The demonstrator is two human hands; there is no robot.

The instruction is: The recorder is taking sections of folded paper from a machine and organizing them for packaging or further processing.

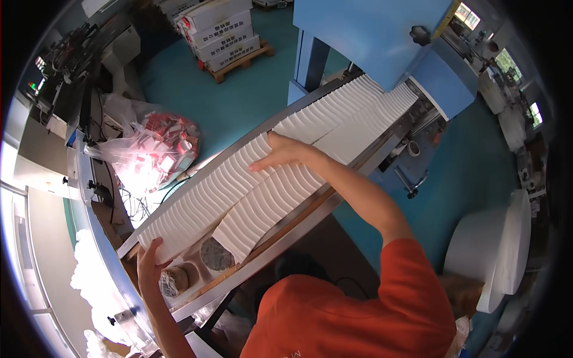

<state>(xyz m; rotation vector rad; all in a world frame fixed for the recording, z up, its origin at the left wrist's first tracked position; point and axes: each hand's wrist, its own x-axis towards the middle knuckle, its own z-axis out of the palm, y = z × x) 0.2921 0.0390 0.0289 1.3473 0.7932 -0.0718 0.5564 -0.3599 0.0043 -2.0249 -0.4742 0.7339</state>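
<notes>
On a long metal-edged bed (pixel 203 298), two parallel rows of thin white pieces are laid shingle-fashion, their overlapping edges forming close, wavy ridges. The outer row (pixel 209 185) is run from the near end of the bed up toward a smooth blue machine housing (pixel 358 36), fitted with a lobed black knob (pixel 419 35); the inner row (pixel 268 215) is set alongside it, a narrow dark seam being seen between them. The near end of the outer row is touched by the left hand (pixel 149 262), curled about its corner; whether a firm grip is made cannot be told. The right hand (pixel 283 152) is spread wide over the outer row about midway, thumb and fingers well parted, in contact with the ridges. Beside the near end of the inner row, a flat grey disc (pixel 216 254) and a rounded block in crinkled wrapping (pixel 173 281) are noted. Beyond the bed, red and white scraps are held in a clear plastic bag (pixel 164 149), and white cartons (pixel 224 36) are stacked on a slatted wooden pallet (pixel 243 61).
</notes>
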